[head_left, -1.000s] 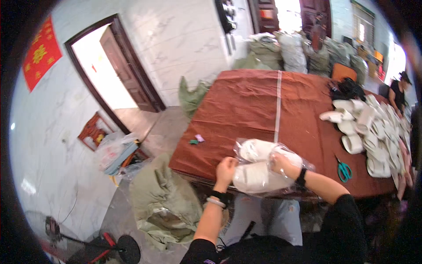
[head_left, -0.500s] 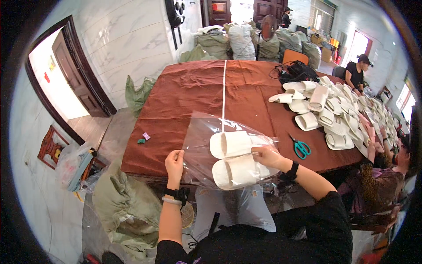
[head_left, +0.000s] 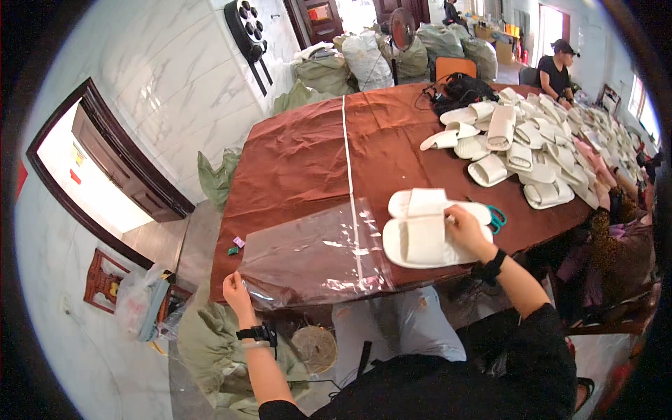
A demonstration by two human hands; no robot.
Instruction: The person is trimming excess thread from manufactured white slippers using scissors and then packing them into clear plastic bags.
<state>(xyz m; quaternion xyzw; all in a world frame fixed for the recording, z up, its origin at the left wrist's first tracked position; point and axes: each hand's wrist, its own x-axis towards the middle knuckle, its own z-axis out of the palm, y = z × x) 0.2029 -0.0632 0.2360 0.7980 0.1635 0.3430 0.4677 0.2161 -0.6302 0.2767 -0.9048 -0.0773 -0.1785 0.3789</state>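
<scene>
The left hand [head_left: 239, 295] pinches a clear bag [head_left: 308, 250] while the right hand [head_left: 469, 232] pinches two white slippers [head_left: 424, 242].

The reddish-brown surface [head_left: 294, 161] bears heaped white slippers [head_left: 529, 134]. Teal-handled scissors [head_left: 498, 211] and a black bundle [head_left: 465, 92] also lie on it.

Bare left hand [head_left: 238, 291] pinched, left forearm [head_left: 267, 374] out forward-left. Bare right hand [head_left: 470, 232] curled in a grip, right forearm [head_left: 526, 291] angled inward.
</scene>
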